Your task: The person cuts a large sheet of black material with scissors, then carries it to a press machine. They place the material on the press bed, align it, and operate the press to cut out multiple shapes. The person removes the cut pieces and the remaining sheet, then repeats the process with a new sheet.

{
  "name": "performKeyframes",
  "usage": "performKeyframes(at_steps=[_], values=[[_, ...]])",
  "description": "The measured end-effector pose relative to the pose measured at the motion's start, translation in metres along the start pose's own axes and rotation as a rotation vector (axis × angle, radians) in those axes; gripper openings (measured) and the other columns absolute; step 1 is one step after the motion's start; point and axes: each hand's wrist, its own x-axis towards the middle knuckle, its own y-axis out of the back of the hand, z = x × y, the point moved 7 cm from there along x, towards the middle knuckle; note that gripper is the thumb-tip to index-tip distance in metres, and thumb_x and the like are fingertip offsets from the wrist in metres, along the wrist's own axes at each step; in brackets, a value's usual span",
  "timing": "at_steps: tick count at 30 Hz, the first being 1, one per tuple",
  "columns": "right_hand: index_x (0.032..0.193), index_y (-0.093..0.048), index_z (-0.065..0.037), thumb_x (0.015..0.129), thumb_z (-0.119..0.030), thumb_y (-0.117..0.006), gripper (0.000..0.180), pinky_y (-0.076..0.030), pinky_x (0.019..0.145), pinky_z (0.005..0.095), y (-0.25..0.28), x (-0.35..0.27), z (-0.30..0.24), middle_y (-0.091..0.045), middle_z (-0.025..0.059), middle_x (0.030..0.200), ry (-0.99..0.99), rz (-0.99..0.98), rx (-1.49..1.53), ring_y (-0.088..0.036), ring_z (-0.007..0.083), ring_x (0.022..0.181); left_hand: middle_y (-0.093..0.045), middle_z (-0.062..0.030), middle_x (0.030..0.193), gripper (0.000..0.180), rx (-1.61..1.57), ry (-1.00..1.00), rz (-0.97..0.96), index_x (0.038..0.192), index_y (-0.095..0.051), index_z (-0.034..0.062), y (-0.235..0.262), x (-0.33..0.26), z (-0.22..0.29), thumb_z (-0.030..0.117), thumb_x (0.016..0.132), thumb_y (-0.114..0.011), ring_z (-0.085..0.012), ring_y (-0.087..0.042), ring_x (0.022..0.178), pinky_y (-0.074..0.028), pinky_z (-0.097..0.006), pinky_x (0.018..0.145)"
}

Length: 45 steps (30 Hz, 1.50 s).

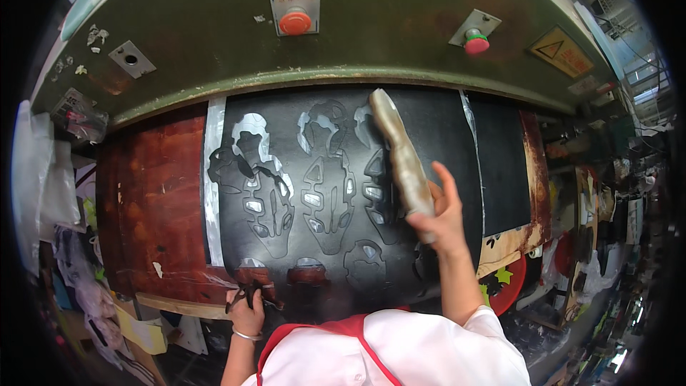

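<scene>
A black rubber sheet (429, 136) lies on the press bed, with several sole-shaped outlines cut into it. My right hand (437, 214) is shut on a long metal cutting die (400, 154), held over the right part of the sheet. My left hand (246, 307) grips the near edge of the black sheet at the lower left, pinching dark scraps. Silvery cut outlines show at the sheet's upper left (250, 129).
The green press head (214, 36) overhangs the bed, with a red button (295, 21) and a red-green button (475, 43). A worn reddish cutting board (153, 200) lies left. Plastic bags (43, 171) hang at far left; clutter fills the right side.
</scene>
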Motion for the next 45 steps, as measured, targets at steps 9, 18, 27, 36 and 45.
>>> performKeyframes(at_steps=[9, 18, 27, 36, 45], values=[[0.135, -0.033, -0.002, 0.067, 0.004, -0.075, 0.08, -0.043, 0.097, 0.0338, 0.075, -0.023, -0.034, -0.053, 0.0177, 0.126, 0.379, 0.252, -0.212, -0.054, 0.0236, 0.114, -0.062, -0.0216, 0.07, 0.025, -0.071, 0.033, -0.005, 0.081, -0.065, -0.0005, -0.007, -0.003, -0.005, 0.023, 0.09, -0.06, -0.0427, -0.059, 0.065, -0.045, -0.048, 0.062], [0.128, -0.035, -0.006, 0.067, 0.007, -0.073, 0.074, -0.046, 0.091, 0.0322, 0.1, -0.029, -0.039, -0.054, 0.0152, 0.121, 0.387, 0.217, -0.208, -0.057, 0.0227, 0.107, -0.06, -0.0233, 0.069, 0.03, -0.075, 0.055, 0.018, 0.076, -0.062, -0.0019, -0.009, 0.002, -0.005, 0.024, 0.09, -0.06, -0.0434, -0.056, 0.068, -0.042, -0.049, 0.063], [0.117, -0.045, -0.012, 0.052, -0.009, -0.082, 0.075, -0.035, 0.106, 0.0391, 0.095, 0.002, -0.014, -0.036, 0.0204, 0.14, 0.328, 0.171, -0.892, -0.037, 0.0355, 0.131, -0.062, -0.0231, 0.072, 0.03, -0.089, 0.035, 0.07, 0.08, -0.065, -0.0011, -0.01, 0.011, 0.004, 0.025, 0.091, -0.057, -0.0432, -0.058, 0.07, -0.042, -0.048, 0.066], [0.116, -0.041, -0.01, 0.055, -0.011, -0.081, 0.073, -0.032, 0.108, 0.0399, 0.108, 0.024, -0.01, -0.032, 0.0252, 0.143, 0.331, 0.227, -1.05, -0.036, 0.0393, 0.132, -0.059, -0.0239, 0.073, 0.03, -0.075, 0.027, 0.024, 0.082, -0.062, -0.0034, -0.011, 0.043, 0.006, 0.024, 0.092, -0.057, -0.043, -0.055, 0.07, -0.041, -0.048, 0.065], [0.143, -0.031, -0.002, 0.078, -0.02, -0.074, 0.08, -0.039, 0.104, 0.0373, 0.121, 0.087, -0.013, -0.045, 0.0241, 0.136, 0.365, 0.305, -0.626, -0.047, 0.0314, 0.126, -0.06, -0.0244, 0.075, 0.03, -0.052, 0.043, 0.052, 0.084, -0.064, -0.0023, -0.006, 0.112, 0.017, 0.026, 0.092, -0.057, -0.0439, -0.055, 0.072, -0.041, -0.049, 0.065]])
